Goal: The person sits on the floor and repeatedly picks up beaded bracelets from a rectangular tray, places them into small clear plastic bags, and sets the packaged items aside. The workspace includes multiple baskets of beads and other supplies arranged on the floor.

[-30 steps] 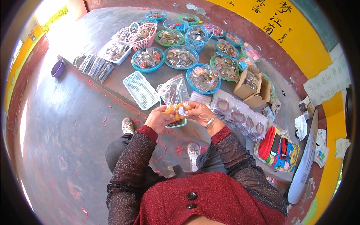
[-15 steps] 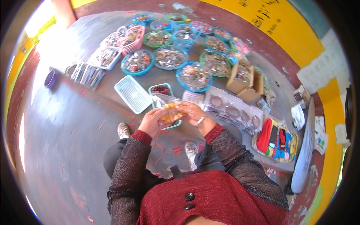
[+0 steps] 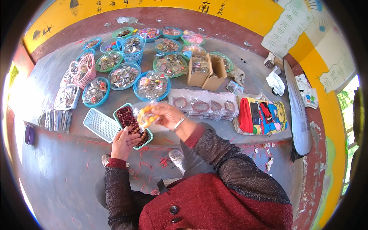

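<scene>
Head view: right hand [image 3: 166,115] grip pinching clear bag w/ orange beads [image 3: 147,117]; left hand [image 3: 123,142] grip loosely curled on teal tray of dark beads [image 3: 130,119]

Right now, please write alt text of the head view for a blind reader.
A person's right hand lifts a small clear bag of orange beads while the left hand rests on a teal tray of dark red beads. Behind lie many bowls of trinkets.

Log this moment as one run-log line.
left hand: in teal tray of dark red beads | right hand: holds clear bag of orange pieces above tray | white basket: left of tray
</scene>
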Tool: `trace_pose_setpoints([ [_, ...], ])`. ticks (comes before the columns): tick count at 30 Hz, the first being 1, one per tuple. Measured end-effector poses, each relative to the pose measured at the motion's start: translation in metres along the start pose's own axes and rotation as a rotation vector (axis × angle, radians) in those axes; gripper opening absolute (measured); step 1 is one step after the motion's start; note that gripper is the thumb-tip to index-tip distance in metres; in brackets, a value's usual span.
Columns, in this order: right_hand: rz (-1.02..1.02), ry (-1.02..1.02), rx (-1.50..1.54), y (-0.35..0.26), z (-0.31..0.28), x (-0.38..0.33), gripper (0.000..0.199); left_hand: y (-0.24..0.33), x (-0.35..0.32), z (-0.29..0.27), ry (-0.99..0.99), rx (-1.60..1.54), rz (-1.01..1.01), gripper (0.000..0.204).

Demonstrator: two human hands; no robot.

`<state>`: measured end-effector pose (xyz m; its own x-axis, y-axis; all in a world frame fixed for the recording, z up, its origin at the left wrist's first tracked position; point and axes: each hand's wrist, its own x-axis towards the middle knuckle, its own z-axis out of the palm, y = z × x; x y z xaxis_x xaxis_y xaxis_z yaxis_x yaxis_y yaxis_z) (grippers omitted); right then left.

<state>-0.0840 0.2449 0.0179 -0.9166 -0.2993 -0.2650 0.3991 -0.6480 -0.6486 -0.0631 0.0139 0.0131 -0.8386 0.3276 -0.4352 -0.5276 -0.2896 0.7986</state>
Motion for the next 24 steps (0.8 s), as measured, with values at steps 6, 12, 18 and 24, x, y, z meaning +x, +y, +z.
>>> trace_pose_setpoints([
  [6, -0.301, 0.135, -0.064, -0.086, -0.102, -0.067, 0.034, -0.006, 0.003, -0.007, 0.028, 0.023, 0.019, 0.031],
  [12, -0.308, 0.567, -0.08, -0.125, -0.239, -0.123, 0.027, -0.009, 0.007, -0.001, 0.027, 0.071, -0.021, 0.027],
  [18, -0.349, 0.697, 0.067, -0.129, -0.295, -0.114, 0.017, -0.02, 0.02, -0.004, 0.068, 0.143, -0.042, 0.03],
  [24, 0.006, 0.952, -0.309, -0.104, -0.341, -0.103, 0.015, -0.03, 0.031, -0.009, 0.078, 0.191, -0.065, 0.027],
])
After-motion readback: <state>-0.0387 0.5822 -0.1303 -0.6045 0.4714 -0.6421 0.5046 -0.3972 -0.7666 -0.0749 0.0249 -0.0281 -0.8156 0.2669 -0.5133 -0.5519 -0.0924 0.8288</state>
